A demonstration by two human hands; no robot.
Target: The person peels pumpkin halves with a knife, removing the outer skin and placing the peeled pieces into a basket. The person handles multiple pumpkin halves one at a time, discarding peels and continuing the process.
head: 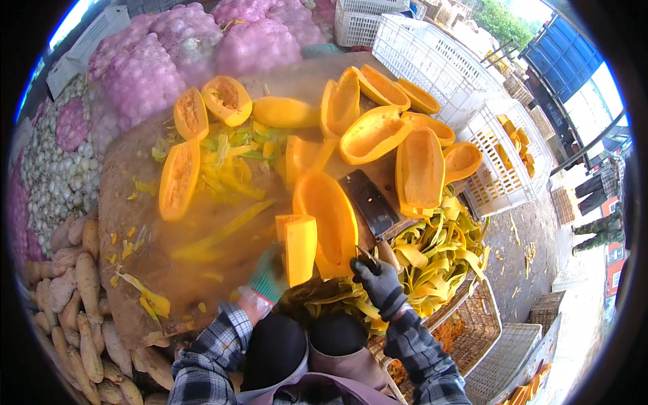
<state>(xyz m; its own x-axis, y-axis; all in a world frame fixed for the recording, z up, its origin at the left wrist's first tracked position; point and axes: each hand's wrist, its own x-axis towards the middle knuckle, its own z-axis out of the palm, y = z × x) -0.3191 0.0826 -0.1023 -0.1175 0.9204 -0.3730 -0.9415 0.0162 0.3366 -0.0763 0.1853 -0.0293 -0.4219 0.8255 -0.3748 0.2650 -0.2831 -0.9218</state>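
Note:
My left hand (268, 276), in a green knitted glove with clear plastic at the wrist, grips a peeled orange pumpkin piece (300, 250); its fingers are partly hidden behind the flesh. A dark grey glove covers my right hand (378, 287), which is closed around a small bladed tool (366, 254), perhaps a peeler. Right beside that tool lies a long hollowed pumpkin half (329, 223). A cleaver (371, 200) with a dark blade rests flat on the wooden board (147, 253), its wooden handle toward my right hand. Seeded pumpkin halves (179, 177) lie at the far left.
Hollowed pumpkin halves (374, 134) crowd the board's far right. Peel strips (430, 253) heap over a crate (488, 309) at my right. White plastic crates (430, 61) stand beyond, sweet potatoes (88, 283) and mesh onion sacks (142, 76) at left. A person's legs (592, 192) show far right.

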